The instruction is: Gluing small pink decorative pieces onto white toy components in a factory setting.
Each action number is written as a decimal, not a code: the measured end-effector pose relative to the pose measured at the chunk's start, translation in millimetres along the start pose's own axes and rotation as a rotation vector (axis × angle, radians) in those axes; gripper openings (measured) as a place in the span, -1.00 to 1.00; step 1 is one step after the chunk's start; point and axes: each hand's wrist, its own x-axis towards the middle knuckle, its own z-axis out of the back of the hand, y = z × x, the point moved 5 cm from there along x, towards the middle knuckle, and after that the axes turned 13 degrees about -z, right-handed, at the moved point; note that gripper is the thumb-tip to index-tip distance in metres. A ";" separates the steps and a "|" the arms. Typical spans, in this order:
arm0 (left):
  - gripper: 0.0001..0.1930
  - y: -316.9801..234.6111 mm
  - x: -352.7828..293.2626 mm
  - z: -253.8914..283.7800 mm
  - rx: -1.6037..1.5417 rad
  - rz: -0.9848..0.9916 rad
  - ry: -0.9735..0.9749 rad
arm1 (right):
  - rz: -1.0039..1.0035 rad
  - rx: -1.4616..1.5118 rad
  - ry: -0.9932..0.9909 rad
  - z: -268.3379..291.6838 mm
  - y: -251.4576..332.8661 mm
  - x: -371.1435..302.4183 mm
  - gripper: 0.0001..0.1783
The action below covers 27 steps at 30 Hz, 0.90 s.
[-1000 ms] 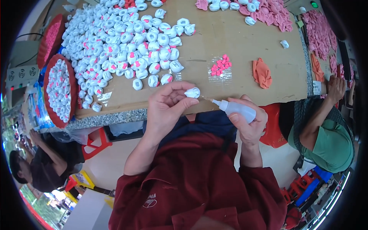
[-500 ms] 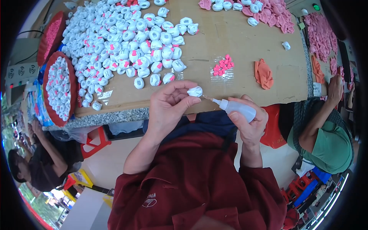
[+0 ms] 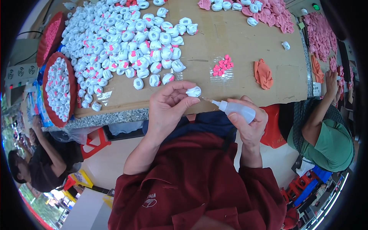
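Observation:
Between thumb and fingers, my left hand (image 3: 168, 105) pinches a small white figurine head (image 3: 194, 91) just over the table's near edge. My right hand (image 3: 251, 120) grips a translucent squeeze bottle (image 3: 239, 111) with a thin nozzle. Its tip points left at the head, with a small gap between them. Beyond my hands lies a little cluster of bright pink bows (image 3: 222, 66) on clear tape. A large spread of white heads (image 3: 126, 46), some bearing pink bows, covers the table's left part.
Red basins (image 3: 48, 82) stand at the left edge, one full of heads. An orange cloth (image 3: 263, 74) lies at right, pink pieces (image 3: 272, 17) at the far right. People sit on both sides, one in a green shirt (image 3: 331, 145).
The white head has turned slightly in my left fingers. The bottle's tip has drawn a little away from it. The co-worker's arm at right has shifted.

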 end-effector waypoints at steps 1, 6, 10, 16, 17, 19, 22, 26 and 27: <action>-0.69 0.0 0.1 0.1 -0.007 0.001 -0.004 | 0.003 0.007 -0.016 2.1 -0.2 -0.3 -0.68; -0.70 -1.0 -0.2 0.4 -0.022 -0.005 -0.005 | 0.007 0.030 -0.031 10.9 -4.9 -0.4 -0.67; -0.72 -5.7 -2.6 -2.3 -0.008 0.037 -0.014 | -0.019 0.177 -0.061 5.0 -6.2 4.3 -0.61; -0.70 -10.7 -14.6 -3.9 0.013 0.033 -0.009 | 0.107 0.101 -0.044 -15.4 -8.6 26.9 -0.58; -0.70 -9.3 -15.8 -4.5 0.009 0.035 0.002 | 0.152 -0.033 -0.069 -18.7 -6.1 28.9 -0.59; -0.69 -4.4 -19.2 -2.2 0.034 0.042 0.004 | 0.176 -0.161 -0.112 -26.1 -5.6 31.0 -0.62; -0.70 -0.2 -21.7 0.7 0.016 0.054 -0.017 | 0.210 -0.165 -0.105 -28.5 -1.3 30.9 -0.64; -0.69 1.1 -23.4 2.2 0.030 0.078 -0.010 | 0.117 -0.209 -0.271 1.7 1.7 29.8 -0.77; -0.69 1.0 -23.7 1.4 0.020 0.084 -0.008 | 0.116 -0.208 -0.271 6.6 0.6 35.9 -0.77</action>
